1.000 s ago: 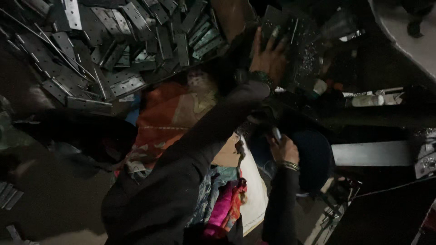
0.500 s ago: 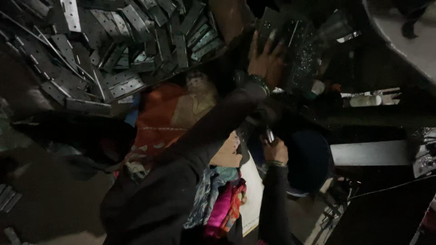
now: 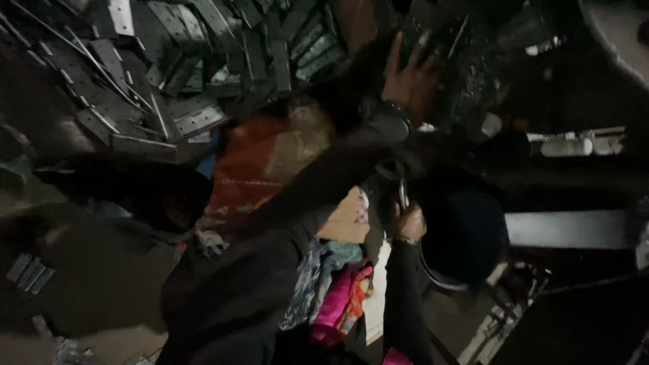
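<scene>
While the left hand (image 3: 409, 81) spreads flat steadying dark metal plates (image 3: 466, 74), the right hand (image 3: 409, 222) clenches a slim metal tool (image 3: 403, 192).

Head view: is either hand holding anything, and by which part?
The right hand grips a thin metal piece by its lower end. The left hand lies spread on dark metal parts; no grip is discernible.

Head camera, looking steeply down over the person's own arms

One view only, close in and tilted, dim and blurred: the left hand (image 3: 409, 81) reaches up-frame toward a heap of flat metal plates (image 3: 169, 74), the right hand (image 3: 409, 222) sits lower near centre (coloured cloth (image 3: 270, 162) fills the middle ground).
</scene>
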